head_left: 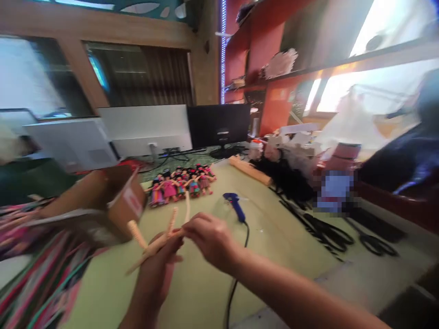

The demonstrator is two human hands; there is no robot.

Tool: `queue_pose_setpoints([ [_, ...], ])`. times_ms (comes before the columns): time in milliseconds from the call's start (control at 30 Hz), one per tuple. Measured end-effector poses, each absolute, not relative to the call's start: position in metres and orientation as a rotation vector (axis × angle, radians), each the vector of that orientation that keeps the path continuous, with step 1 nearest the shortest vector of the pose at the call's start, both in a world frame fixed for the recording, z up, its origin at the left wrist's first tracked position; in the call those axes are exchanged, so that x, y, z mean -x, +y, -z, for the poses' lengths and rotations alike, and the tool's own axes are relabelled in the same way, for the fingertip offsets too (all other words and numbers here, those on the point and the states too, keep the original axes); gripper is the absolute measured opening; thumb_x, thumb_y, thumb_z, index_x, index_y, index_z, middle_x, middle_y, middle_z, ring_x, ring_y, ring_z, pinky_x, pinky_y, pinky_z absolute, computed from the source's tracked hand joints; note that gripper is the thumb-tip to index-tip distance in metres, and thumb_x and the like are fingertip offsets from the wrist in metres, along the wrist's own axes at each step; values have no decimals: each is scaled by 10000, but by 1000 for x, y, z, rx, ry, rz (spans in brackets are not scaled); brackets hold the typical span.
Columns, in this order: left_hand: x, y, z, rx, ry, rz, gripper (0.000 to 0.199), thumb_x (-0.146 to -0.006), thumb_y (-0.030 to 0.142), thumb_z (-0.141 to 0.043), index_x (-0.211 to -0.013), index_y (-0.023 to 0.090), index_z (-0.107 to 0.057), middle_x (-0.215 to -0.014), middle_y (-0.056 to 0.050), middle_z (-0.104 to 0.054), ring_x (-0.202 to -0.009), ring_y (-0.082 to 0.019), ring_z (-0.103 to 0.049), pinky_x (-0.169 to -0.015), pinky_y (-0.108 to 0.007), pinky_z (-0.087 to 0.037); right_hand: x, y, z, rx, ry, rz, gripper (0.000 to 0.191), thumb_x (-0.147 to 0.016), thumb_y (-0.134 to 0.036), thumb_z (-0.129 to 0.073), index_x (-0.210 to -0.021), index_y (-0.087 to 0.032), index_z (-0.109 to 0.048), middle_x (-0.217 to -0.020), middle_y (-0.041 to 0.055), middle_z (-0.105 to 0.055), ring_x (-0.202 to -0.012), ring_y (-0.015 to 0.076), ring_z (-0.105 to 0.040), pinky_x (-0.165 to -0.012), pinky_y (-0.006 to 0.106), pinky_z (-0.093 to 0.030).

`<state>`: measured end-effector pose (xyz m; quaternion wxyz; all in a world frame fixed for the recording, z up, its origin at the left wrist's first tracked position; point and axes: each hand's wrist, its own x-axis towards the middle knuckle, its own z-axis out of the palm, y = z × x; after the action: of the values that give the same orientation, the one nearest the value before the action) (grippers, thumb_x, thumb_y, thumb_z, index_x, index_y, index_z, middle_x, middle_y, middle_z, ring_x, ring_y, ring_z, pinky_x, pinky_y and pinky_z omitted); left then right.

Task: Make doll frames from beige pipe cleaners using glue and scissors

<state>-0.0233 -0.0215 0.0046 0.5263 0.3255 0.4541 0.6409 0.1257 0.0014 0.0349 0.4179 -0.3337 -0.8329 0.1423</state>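
Above the green table, my left hand (163,253) is closed around a pale, beige branching piece (137,234), whose thin limbs stick out to the left and upward. My right hand (207,235) pinches the right end of the same piece, its fingertips close beside those of my left hand. One slender limb rises just left of my right hand. Behind the hands lies a group of small dolls (178,183) in colourful dresses. A blue glue gun (236,206) rests on the table to the right of the dolls, its black cord running toward the front.
An open cardboard box (128,201) and strips of coloured fabric (51,274) are at the left. Scissors (377,244), black strands (291,180) and a beige roll (250,170) lie at the right. Monitors (219,125) stand at the back.
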Motion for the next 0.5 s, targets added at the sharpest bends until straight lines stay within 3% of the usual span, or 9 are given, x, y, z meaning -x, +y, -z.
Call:
queue_pose_setpoints([
  [100,25,-22,-5,-870,1115,-1538,270,-610,325,-779,-810,161,-701,-771,-41,-648,-751,-153,-575,-514,-184,-443,-125,3,-38,900,-1973,-508,120,-886,-199,-544,-888,-193,-665,-834,44,-646,-780,157,-620,-715,284,-489],
  [233,29,-26,-12,-1020,1174,-1531,261,-638,365,-749,-793,160,-704,-776,-44,-636,-719,-158,-560,-478,-201,-464,-123,5,-37,887,-1897,-555,37,-787,-196,-652,-796,-229,-665,-716,27,-638,-644,201,-605,-588,351,-477],
  [500,41,-32,-24,-1354,1235,-1404,264,-710,404,-693,-831,171,-716,-801,-49,-631,-696,-153,-560,-535,-233,-521,-122,4,-36,995,-1895,-724,99,-760,-185,-666,-689,-225,-610,-651,14,-600,-606,194,-555,-569,346,-452],
])
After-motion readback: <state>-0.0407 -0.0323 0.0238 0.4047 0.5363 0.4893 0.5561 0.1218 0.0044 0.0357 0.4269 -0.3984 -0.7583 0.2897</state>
